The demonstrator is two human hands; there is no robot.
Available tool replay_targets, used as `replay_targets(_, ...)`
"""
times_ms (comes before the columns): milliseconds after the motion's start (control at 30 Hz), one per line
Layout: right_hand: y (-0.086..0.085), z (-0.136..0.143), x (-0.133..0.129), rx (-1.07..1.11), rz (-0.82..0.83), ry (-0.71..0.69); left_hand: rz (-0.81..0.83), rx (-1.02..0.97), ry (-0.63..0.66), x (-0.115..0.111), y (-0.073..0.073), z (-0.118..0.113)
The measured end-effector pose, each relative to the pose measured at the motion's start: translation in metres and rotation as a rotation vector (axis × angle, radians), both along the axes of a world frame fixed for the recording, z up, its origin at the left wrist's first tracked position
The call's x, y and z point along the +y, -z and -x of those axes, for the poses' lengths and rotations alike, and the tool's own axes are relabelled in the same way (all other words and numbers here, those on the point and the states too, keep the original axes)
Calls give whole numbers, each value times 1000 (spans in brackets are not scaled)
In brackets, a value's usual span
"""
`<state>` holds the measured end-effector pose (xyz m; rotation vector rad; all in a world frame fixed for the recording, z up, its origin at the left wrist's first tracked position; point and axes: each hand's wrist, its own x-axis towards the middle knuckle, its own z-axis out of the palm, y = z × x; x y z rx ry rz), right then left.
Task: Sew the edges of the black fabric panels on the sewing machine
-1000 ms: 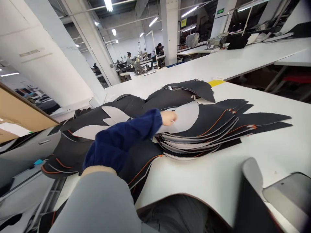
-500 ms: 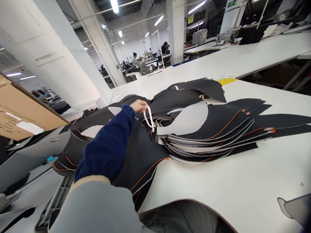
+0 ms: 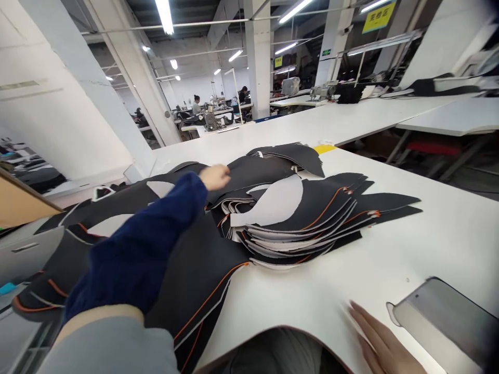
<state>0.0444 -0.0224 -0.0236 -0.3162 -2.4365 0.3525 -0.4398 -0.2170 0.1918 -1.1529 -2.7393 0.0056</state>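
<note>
My left hand, in a dark blue sleeve cover, is over the pile of black fabric panels with its fingers curled in; nothing shows in it. Below it lies a fanned stack of black panels with pale grey undersides and orange edging. A white loop rests on the black pieces at the back left. My right hand, slightly blurred, is at the front right with fingers stretched out over the white table. Beside it is a phone.
More black panels are piled farther back. A cardboard box stands at the left, and a yellow patch marks the table's far edge. Behind are sewing machines, seated people, and a pillar.
The white loop has left my left hand, and one now shows at the back left. My right hand has come into view by the phone. The camera has turned to the right.
</note>
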Motion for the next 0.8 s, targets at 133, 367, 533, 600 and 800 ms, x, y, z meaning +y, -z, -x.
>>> replay_targets(133, -32, 62, 15, -96, -247, -100, 162, -129, 410, 110, 73, -70)
replay_targets(367, -77, 161, 77, -250, -353, -64, 149, -123, 309, 188, 134, -118)
replay_targets(533, -85, 203, 116, -594, -315, -216, 130, -153, 252, 206, 145, -122)
replay_targets(600, -83, 211, 122, -673, -304, -287, 141, -179, 255, 209, 146, -118)
replay_targets(800, -84, 226, 107, -717, -315, -258, 205, -263, 342, 203, 133, -99)
